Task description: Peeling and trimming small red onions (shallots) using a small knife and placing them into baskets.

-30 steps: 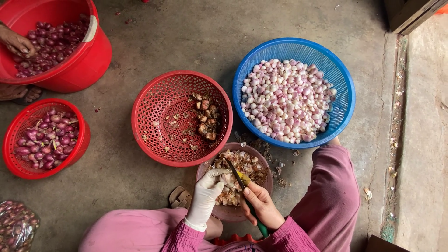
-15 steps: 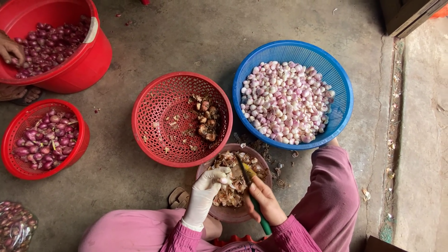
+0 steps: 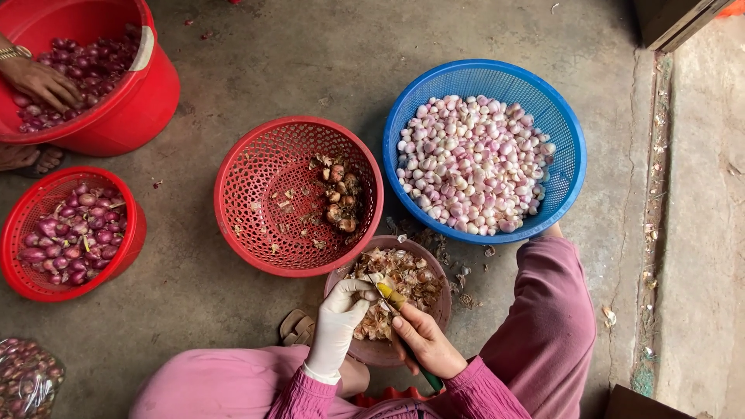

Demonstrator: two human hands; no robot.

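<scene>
Co-worker's hand (image 3: 39, 80) back on bucket shallots; hands: left (image 3: 340, 310) pinching a shallot, right (image 3: 423, 340) gripping knife (image 3: 390, 296).

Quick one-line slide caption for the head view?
Gloved left hand and bare right hand with knife peel a shallot over a bowl of skins, between red and blue baskets.

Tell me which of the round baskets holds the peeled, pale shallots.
The blue basket, the only blue one. The red baskets hold unpeeled purple shallots or a few scraps.
</scene>
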